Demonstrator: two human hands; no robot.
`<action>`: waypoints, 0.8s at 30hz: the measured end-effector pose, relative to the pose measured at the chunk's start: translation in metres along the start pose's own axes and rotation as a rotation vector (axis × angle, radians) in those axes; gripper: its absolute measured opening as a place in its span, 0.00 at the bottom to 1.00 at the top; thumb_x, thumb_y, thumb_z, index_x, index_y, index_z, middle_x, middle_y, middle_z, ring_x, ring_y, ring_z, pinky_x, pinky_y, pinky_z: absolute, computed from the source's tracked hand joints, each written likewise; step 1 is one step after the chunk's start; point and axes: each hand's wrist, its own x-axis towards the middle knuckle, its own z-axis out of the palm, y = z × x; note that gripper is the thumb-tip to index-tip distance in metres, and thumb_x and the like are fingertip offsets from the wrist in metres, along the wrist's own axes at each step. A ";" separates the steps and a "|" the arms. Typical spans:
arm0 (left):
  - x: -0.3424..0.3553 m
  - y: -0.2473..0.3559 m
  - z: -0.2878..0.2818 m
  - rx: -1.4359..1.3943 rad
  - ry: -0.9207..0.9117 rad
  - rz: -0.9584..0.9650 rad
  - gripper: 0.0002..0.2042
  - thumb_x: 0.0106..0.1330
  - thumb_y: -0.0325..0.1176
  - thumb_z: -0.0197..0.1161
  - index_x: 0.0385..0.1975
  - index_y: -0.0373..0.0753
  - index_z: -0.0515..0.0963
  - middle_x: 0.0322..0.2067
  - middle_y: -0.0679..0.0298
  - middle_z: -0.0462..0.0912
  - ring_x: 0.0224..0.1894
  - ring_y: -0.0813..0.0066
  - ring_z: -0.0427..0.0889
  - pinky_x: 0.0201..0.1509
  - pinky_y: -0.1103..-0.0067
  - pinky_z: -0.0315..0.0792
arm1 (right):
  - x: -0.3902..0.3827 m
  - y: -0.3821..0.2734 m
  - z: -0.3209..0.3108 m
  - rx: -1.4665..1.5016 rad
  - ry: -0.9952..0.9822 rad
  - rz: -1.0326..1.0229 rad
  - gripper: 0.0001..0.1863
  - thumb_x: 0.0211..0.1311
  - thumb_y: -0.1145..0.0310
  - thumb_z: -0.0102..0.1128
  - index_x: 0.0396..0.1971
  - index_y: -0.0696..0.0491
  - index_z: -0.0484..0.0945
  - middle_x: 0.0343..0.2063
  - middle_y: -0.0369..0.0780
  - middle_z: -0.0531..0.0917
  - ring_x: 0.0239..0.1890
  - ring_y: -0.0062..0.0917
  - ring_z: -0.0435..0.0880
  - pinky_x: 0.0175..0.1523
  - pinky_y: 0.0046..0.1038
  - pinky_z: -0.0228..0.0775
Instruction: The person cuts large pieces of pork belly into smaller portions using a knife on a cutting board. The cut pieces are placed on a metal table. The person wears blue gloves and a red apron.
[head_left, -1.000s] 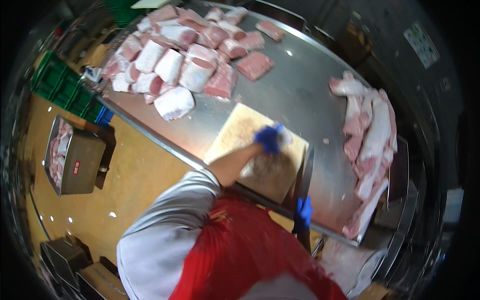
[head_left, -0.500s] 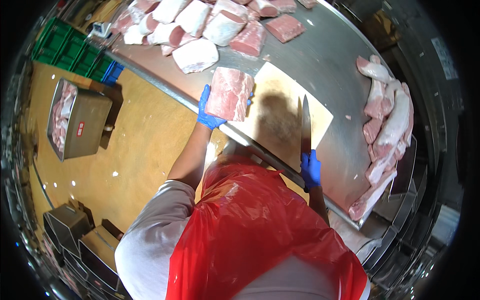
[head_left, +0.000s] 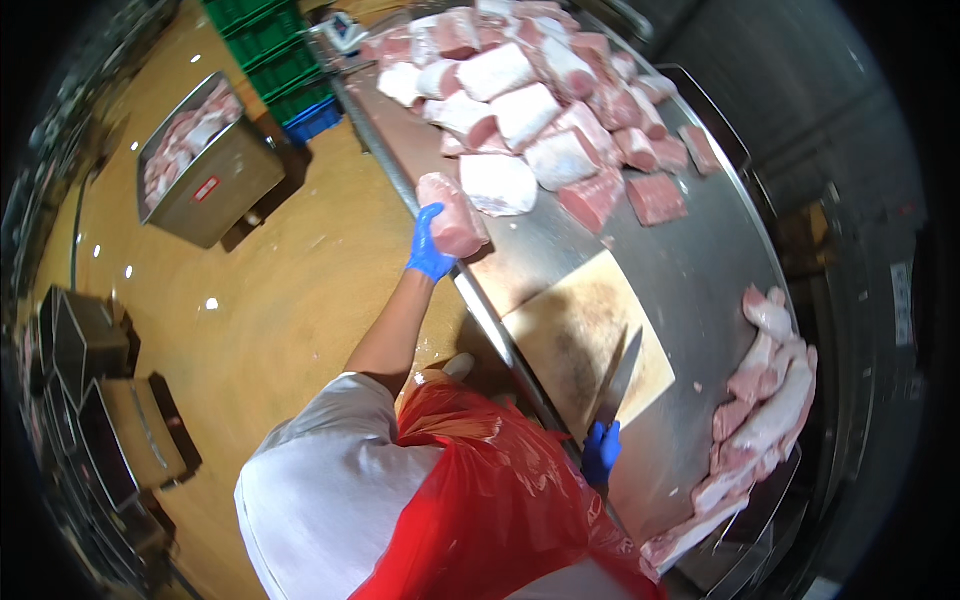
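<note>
The left hand (head_left: 430,248) grips a chunk (head_left: 455,213) at the edge of the table (head_left: 490,318), beside piled cuts (head_left: 525,115) judged done, while the right hand (head_left: 601,453) holds a knife (head_left: 622,375) over the board (head_left: 565,325) and strips (head_left: 775,410) appear uncut.

There were two gloved hands (head_left: 431,250), one knife (head_left: 619,380), one hand-held meat block (head_left: 453,213), one cutting board (head_left: 575,335) and one bench (head_left: 730,250). More than a dozen piled meat pieces (head_left: 525,115), one blue crate (head_left: 313,121), at least three green crates (head_left: 265,45) and one meat-filled bin (head_left: 240,180) showed.
</note>
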 end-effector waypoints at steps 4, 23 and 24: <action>0.024 0.022 -0.013 0.259 0.213 0.183 0.33 0.56 0.44 0.66 0.61 0.38 0.65 0.50 0.51 0.75 0.47 0.56 0.80 0.48 0.61 0.80 | -0.005 -0.011 0.009 -0.009 0.009 0.005 0.10 0.69 0.63 0.52 0.36 0.55 0.69 0.18 0.40 0.78 0.18 0.26 0.78 0.24 0.32 0.69; 0.166 0.197 -0.025 1.012 0.712 1.169 0.25 0.60 0.34 0.67 0.52 0.24 0.70 0.41 0.48 0.81 0.43 0.61 0.80 0.49 0.69 0.74 | 0.018 -0.026 0.013 0.023 0.042 -0.142 0.11 0.72 0.63 0.52 0.35 0.56 0.68 0.17 0.41 0.77 0.18 0.22 0.76 0.24 0.31 0.66; 0.162 0.177 -0.020 1.086 0.676 1.143 0.22 0.61 0.33 0.65 0.50 0.24 0.72 0.40 0.49 0.81 0.43 0.62 0.80 0.49 0.69 0.74 | 0.011 -0.014 0.012 0.034 0.070 -0.111 0.11 0.71 0.64 0.53 0.35 0.56 0.68 0.17 0.41 0.77 0.18 0.22 0.76 0.25 0.31 0.67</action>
